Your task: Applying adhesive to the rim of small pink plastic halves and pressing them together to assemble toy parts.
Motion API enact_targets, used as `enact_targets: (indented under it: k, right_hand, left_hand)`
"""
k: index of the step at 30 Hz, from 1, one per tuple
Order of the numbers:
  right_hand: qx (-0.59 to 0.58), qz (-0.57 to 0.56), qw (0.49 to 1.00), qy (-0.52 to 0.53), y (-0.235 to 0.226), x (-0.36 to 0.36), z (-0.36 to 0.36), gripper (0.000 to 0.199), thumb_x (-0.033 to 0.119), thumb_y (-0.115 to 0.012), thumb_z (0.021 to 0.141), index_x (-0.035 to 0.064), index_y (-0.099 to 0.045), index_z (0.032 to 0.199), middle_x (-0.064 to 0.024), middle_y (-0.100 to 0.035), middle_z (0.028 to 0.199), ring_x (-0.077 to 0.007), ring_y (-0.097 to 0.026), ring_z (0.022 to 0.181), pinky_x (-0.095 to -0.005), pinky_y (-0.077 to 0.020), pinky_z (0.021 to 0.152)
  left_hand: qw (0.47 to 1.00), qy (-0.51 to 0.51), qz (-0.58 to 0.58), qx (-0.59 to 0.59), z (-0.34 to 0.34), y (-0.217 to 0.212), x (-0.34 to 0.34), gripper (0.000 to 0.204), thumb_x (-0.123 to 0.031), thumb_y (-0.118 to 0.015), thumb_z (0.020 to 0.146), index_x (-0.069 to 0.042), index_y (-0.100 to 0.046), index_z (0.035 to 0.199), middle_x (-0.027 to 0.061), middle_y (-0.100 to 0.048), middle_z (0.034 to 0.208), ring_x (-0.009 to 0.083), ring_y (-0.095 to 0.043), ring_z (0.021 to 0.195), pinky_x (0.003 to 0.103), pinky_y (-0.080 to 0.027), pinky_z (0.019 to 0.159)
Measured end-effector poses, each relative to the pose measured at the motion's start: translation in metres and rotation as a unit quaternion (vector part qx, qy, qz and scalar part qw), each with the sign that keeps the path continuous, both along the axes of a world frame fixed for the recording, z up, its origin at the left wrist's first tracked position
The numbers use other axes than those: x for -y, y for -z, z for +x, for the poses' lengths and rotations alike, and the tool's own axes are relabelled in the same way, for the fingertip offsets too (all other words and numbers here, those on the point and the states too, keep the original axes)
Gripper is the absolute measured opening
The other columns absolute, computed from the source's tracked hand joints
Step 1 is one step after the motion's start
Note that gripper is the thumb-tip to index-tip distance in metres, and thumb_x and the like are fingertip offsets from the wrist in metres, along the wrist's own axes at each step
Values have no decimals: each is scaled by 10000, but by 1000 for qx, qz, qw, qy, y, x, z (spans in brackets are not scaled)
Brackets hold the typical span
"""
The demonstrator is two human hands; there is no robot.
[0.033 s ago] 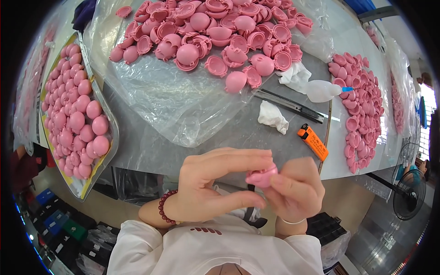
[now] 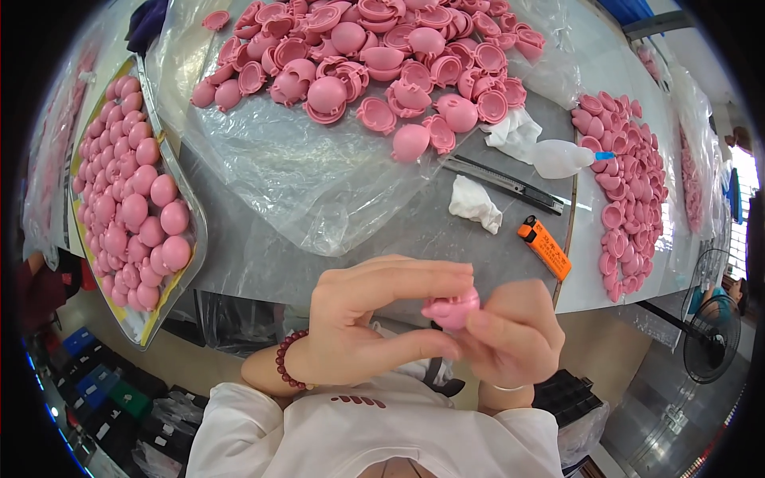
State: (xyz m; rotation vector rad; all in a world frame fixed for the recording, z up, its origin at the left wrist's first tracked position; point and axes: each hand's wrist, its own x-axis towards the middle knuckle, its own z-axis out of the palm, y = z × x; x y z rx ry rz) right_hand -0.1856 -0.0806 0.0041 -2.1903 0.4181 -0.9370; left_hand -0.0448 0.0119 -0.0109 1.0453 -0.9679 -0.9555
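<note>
In front of my chest, a small pink plastic shell [image 2: 451,309] sits between my two hands. My right hand [image 2: 514,331] pinches it from the right, with the thumb on its near side and the other fingers curled. Around its left side arches my left hand [image 2: 382,311], fingertips at the shell's top and thumb below. Part of the shell is hidden by fingers. Beyond my hands lies a large heap of pink shells [image 2: 410,143], several showing hollow insides and small hinge tabs.
Rounded pink pieces [image 2: 134,211] fill a tray [image 2: 199,231] on the left. Clear plastic sheeting [image 2: 319,207] spreads under the heap. To the right are a box cutter [image 2: 510,187], crumpled white cloth [image 2: 474,204], an orange lighter [image 2: 545,247], a white squeeze bottle [image 2: 562,158] and more shells [image 2: 629,191].
The shell has turned slightly and shifted a little left in my fingers. My right hand has moved slightly with it, while my left hand stays nearly still.
</note>
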Motion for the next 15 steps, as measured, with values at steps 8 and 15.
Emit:
enact_targets:
  k: [8,15]
  right_hand:
    - [82,-41,971,219,-7,42,-14,288,-60,-576,616,-6,-529,895,-95,-522,803,-153,-460,660,-248,-385,601]
    - [-32,104,968,225,-10,89,1,437,49,-658,643,-6,-485,1041,-78,-524,946,-156,-509,850,-265,-418,710]
  left_hand:
    - [999,24,-45,7,6,3,1,509,-50,-765,531,72,-538,970,219,-576,908,212,-581,807,287,-461,697]
    - [965,37,7,-261,0,-1,-3,429,-151,-759,577,30,-551,906,194,-588,859,197,-576,718,263,-465,647]
